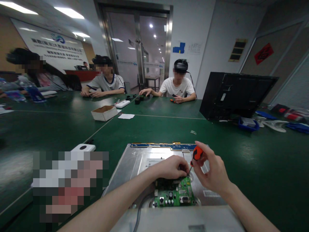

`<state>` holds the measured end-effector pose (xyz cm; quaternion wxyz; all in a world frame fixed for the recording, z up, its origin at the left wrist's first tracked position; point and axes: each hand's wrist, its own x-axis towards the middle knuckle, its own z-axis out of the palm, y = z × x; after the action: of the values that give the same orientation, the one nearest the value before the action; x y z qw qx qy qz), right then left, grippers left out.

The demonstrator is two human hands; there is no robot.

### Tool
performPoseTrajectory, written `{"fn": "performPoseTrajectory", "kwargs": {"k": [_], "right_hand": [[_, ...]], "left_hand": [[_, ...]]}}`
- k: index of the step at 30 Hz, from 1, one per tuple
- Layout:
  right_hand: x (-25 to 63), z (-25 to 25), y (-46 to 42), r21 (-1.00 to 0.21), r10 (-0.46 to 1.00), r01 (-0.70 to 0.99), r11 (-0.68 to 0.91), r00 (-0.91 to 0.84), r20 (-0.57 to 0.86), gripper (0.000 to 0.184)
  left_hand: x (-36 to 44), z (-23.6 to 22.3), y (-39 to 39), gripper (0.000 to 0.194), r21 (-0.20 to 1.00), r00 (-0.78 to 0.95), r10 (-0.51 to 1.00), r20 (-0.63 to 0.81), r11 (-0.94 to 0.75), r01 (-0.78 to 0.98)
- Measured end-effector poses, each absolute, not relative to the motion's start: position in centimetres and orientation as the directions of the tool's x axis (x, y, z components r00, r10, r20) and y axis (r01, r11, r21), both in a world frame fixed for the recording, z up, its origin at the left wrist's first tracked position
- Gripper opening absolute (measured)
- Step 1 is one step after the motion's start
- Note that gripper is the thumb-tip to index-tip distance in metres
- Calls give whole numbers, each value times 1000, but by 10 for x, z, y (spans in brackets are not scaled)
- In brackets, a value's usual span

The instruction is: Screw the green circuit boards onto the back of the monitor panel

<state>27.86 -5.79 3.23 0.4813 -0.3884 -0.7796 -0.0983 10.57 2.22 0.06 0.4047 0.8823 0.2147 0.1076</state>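
My right hand (pixel 213 169) grips a screwdriver (pixel 198 153) by its orange-and-black handle, the shaft slanting down to the far right corner of a green circuit board (pixel 177 193). My left hand (pixel 172 167) is closed beside the screwdriver's tip, thumb and fingers together; whatever they hold, if anything, is hidden. The board sits on the metal back of a flat display panel (pixel 135 158), whose far edge carries a long blue circuit strip (pixel 154 146). A grey cable (pixel 138 211) runs along the panel, left of the board.
A dark monitor (pixel 235 95) stands at the right, with a blue tray (pixel 248 125) by it. An open carton (pixel 104 113) and white papers (pixel 126 116) lie mid-table. A white device (pixel 83 147) is at the left. Several people sit across the green table (pixel 164 130).
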Motion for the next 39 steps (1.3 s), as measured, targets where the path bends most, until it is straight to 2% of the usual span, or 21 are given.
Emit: {"fn": "performPoseTrajectory", "kwargs": {"k": [2,6,13,17,21,25,29,39], "right_hand": [[278,32,-57,-211,501,708,674,-228,835,54],[278,29,-55,-202,492,723,661,-214,844,51],[279,30,-57,-204,512,728,654,-228,828,48],[280,33,-59,-240,540,695,678,-249,804,51],[280,31,-59,-251,542,695,673,-233,807,51],[280,27,-56,-223,507,714,663,-209,836,52],[280,26,-54,-196,479,706,681,-227,848,51],[279,34,-58,-196,487,688,699,-257,834,53]], "left_hand": [[106,1,22,17,774,881,473,20,-565,286],[106,1,22,19,788,872,489,24,-546,284],[106,1,22,16,781,875,484,24,-555,286],[106,-1,22,3,763,886,464,18,-579,288],[106,-3,23,16,749,890,455,15,-595,291],[106,0,22,1,755,886,463,27,-590,285],[106,3,22,16,773,877,480,34,-569,281],[107,2,21,15,777,879,476,31,-564,278]]}}
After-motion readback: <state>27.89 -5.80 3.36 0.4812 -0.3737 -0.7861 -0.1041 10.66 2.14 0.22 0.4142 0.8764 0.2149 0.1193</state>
